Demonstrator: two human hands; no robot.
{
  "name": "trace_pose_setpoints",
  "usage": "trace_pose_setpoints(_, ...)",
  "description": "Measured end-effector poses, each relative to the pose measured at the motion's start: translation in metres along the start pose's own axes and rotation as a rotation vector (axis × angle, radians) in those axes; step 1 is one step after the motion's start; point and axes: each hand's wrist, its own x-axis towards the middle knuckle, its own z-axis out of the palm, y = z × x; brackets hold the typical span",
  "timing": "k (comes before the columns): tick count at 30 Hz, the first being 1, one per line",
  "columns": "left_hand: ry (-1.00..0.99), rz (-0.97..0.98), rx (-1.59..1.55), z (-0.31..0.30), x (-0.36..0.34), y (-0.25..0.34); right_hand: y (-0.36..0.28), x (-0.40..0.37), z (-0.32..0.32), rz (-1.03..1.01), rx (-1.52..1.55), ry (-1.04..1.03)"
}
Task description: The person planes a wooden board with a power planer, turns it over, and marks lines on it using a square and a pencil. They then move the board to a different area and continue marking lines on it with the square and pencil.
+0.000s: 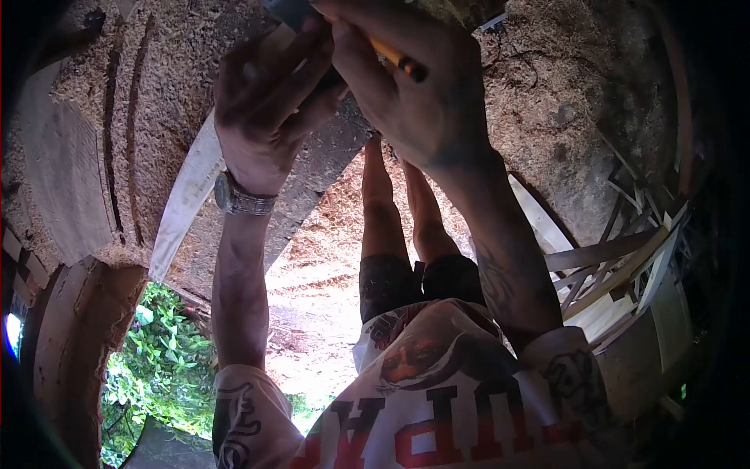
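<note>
My right hand (426, 86) is closed around a yellow-orange pencil (388, 52), its dark end sticking out between thumb and fingers. The pencil's tip is hidden. Close beside it, my left hand (269, 102), with a watch (242, 199) on the wrist, has its fingers curled. They touch a grey-blue block-like thing (291, 12) at the top edge, whose kind I cannot make out. Under the left hand runs a long pale wooden board (187, 199), slanting from lower left to upper right.
Sawdust and shavings (562, 78) cover the ground. A wide plank (66, 164) lies at the left. Thin wood offcuts (617, 254) are heaped at the right. Green plants (160, 367) show at the lower left, beside a curved brown wooden piece (74, 336).
</note>
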Motion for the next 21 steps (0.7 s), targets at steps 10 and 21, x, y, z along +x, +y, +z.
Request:
trace_pose_setpoints(10, 0.003, -0.042, -0.028, -0.001, 0.001, 0.003, 0.002, 0.001, 0.005, 0.013, -0.002, 0.04)
trace_pose_setpoints(21, -0.019, -0.013, -0.037, -0.005, 0.002, 0.002, -0.011, 0.004, -0.008, 0.067, -0.086, -0.047)
